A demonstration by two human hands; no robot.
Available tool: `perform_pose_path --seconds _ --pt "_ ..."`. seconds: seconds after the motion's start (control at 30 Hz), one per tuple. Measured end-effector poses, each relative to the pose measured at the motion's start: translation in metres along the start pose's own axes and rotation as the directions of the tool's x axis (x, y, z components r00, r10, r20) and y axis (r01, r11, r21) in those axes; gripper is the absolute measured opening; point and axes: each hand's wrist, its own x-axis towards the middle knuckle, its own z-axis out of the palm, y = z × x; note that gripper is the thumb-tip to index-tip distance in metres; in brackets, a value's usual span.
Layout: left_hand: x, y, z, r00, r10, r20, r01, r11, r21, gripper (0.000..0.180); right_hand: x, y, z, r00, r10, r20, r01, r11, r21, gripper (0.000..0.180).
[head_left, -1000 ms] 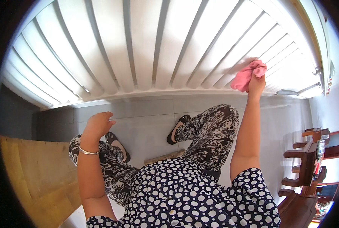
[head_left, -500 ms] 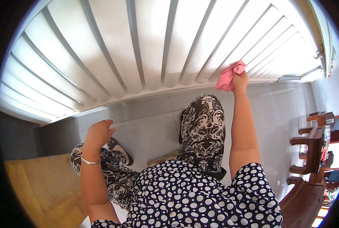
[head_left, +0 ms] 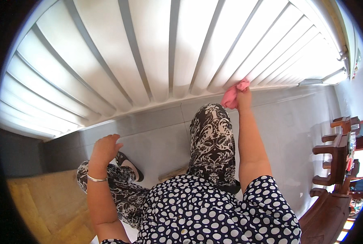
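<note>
A crumpled pink cloth (head_left: 231, 96) is gripped in my right hand (head_left: 244, 99), whose arm reaches forward. The cloth lies against the lower edge of a white slatted panel (head_left: 157, 53), right of my raised knee. My left hand (head_left: 105, 149), with a silver bangle at its wrist, hangs above my left leg near the shoe (head_left: 129, 166). Its thumb stands away from loosely bent fingers, and I see nothing in it. The fingertips of my right hand are partly hidden by the cloth.
Grey tiled floor (head_left: 157, 138) runs beneath the panel. A yellowish wooden surface (head_left: 47, 203) is at lower left, and a small wooden piece (head_left: 173, 173) lies between my legs. Dark wooden furniture (head_left: 336, 162) stands to the right.
My right hand and the pink cloth have moved left and slightly nearer along the panel's lower edge. The left hand has hardly moved.
</note>
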Motion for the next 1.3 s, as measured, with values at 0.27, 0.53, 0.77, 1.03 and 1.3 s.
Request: perform_pose_path --seconds 0.27,0.53,0.77,1.03,1.3 --pt "0.003 0.004 -0.004 0.998 -0.042 0.042 0.042 0.999 -0.007 0.029 -0.002 0.029 -0.010 0.989 -0.138 0.062 0.145 0.748 -0.647 0.028" --pt "0.003 0.006 -0.003 0.997 -0.053 0.051 0.055 0.998 -0.037 0.031 -0.026 -0.017 -0.029 0.947 0.013 0.320 0.275 0.479 -0.834 0.031" --pt "0.003 0.006 0.003 0.997 -0.037 0.067 0.037 0.999 -0.002 0.031 -0.026 0.016 -0.048 0.996 -0.091 0.018 0.092 0.947 -0.307 0.038" --pt "0.009 0.010 -0.003 0.990 -0.095 0.108 0.096 0.995 -0.007 0.031 0.048 -0.111 -0.067 0.843 -0.468 -0.264 0.402 0.876 -0.267 0.026" --pt "0.007 0.012 -0.002 0.998 -0.035 0.060 0.036 0.999 -0.020 0.031 0.051 -0.069 -0.052 0.964 -0.132 -0.229 0.092 0.980 -0.175 0.030"
